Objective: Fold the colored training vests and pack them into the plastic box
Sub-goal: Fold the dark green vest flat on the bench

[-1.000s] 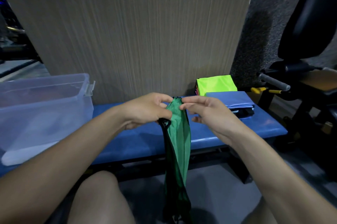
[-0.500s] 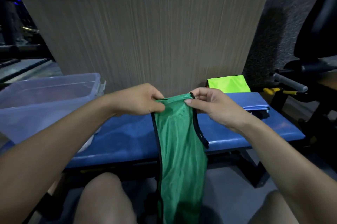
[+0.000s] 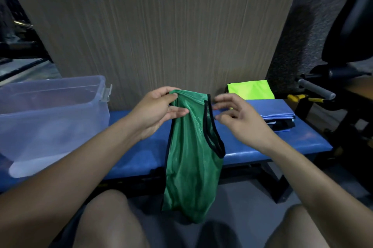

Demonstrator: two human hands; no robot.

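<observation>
The green vest (image 3: 191, 159) hangs unfolded over the blue bench (image 3: 262, 147), its top pinched by the left hand (image 3: 155, 112). The right hand (image 3: 238, 116) hovers just beside the strap, fingers loosely spread, holding nothing. Folded vests (image 3: 272, 106) wait stacked at right; whether the plastic box (image 3: 60, 90) holds any is unclear.

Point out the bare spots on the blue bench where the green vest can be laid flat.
The blue bench is bare between the plastic box and the hanging green vest, and again along the front edge right of the vest. The right rear is crowded by the stack of folded vests.
</observation>
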